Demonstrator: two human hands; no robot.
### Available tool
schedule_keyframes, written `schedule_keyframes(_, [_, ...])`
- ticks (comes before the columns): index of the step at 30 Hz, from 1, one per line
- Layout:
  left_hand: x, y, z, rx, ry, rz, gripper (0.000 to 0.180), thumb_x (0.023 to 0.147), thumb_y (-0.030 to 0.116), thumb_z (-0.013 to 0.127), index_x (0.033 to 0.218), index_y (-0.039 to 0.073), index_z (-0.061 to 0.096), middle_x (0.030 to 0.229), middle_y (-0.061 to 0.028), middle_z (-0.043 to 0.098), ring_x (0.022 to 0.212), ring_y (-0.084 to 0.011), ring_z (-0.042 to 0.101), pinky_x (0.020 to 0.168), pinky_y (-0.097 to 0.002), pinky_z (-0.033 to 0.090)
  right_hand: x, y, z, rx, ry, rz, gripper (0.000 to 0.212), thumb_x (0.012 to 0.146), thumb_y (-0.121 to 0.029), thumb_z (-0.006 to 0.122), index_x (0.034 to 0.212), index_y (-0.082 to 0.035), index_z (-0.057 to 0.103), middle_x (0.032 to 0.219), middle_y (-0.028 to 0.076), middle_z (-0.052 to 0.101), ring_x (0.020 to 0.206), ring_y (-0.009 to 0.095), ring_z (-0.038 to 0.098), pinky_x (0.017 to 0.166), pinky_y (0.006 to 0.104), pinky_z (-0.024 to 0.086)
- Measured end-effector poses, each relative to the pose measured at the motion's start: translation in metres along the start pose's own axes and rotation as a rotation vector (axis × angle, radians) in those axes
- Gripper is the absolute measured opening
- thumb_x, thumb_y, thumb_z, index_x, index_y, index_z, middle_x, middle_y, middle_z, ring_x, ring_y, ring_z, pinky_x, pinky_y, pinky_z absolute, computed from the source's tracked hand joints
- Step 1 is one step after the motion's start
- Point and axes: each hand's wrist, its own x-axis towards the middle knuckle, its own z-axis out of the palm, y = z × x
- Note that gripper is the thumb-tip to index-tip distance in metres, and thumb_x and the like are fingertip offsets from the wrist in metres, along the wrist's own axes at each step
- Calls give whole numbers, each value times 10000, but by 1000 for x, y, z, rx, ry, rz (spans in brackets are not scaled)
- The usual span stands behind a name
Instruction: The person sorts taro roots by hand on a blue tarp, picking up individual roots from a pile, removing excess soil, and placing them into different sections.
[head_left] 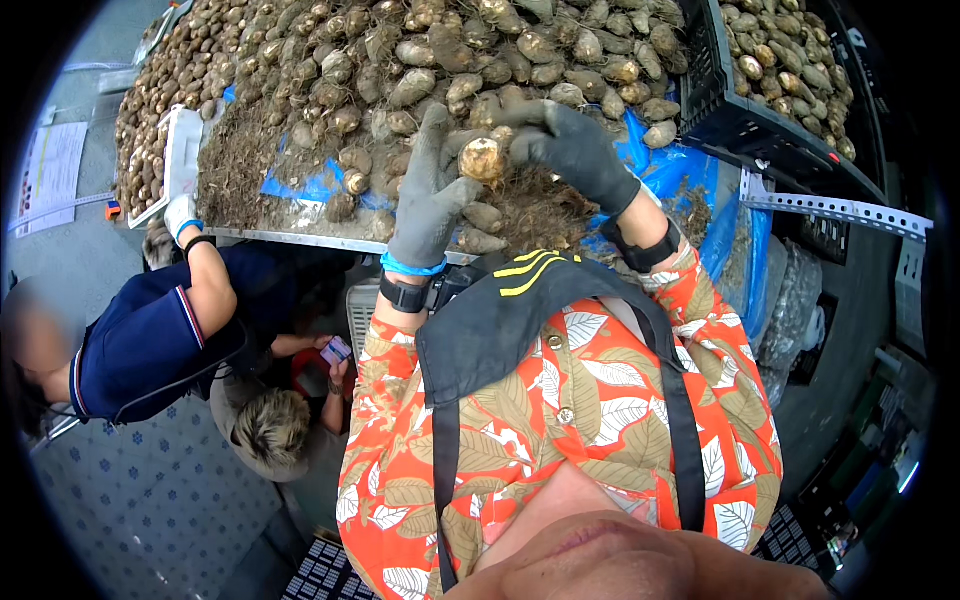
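A brown taro corm (pixel 481 160) with a pale end sits between my two hands, above the heap's near edge. My left hand (pixel 425 205), in a grey glove with a blue cuff, has its thumb and fingers around the corm's left side. From the right, my right hand (pixel 578 155), in a darker glove, curls its thumb and fingers at the corm's upper right side. Fine root hairs show around the corm, and the exact finger contact is partly hidden. Just below lie loose taro corms (pixel 483 218) and a patch of dirt and root fibres (pixel 545 210).
A large heap of taro corms (pixel 415 88) covers the table over blue plastic sheeting (pixel 715 175). To the right stands a black crate (pixel 755 125) of corms beside a perforated metal bar (pixel 850 205). At left, a co-worker's gloved hand (pixel 183 215) touches a white tray (pixel 183 155); another person (pixel 270 430) holds a phone.
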Motion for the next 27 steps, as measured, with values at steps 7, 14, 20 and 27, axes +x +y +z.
schedule_keyframes(7, [-3,5,8,-163,14,-19,821,787,49,579,1483,9,144,1297,-188,470,1177,-257,510,987,-359,439,-7,9,20,-278,57,-361,228,794,-243,618,882,-39,669,802,135,644,760,296,619,694,370,483])
schedule_keyframes(14, [3,-24,-8,-415,35,-193,687,904,193,564,1459,14,200,1297,-181,487,1157,-267,534,930,-383,496,-8,47,2,-511,-183,-110,219,835,-245,593,878,-34,631,851,147,636,849,307,616,751,393,471])
schedule_keyframes(20, [9,-30,-13,-146,83,-299,568,1018,448,264,1323,6,447,1242,-147,560,1046,-227,602,817,-327,543,-1,60,26,-233,-41,-44,222,868,-233,562,940,-33,627,906,141,642,850,276,630,746,345,485])
schedule_keyframes(27, [10,-43,-7,-233,142,-173,490,1012,396,364,1319,24,457,1101,-78,601,867,-157,607,666,-241,516,-4,21,19,-433,-255,-234,230,878,-253,572,956,-44,629,885,137,653,800,282,635,722,358,498])
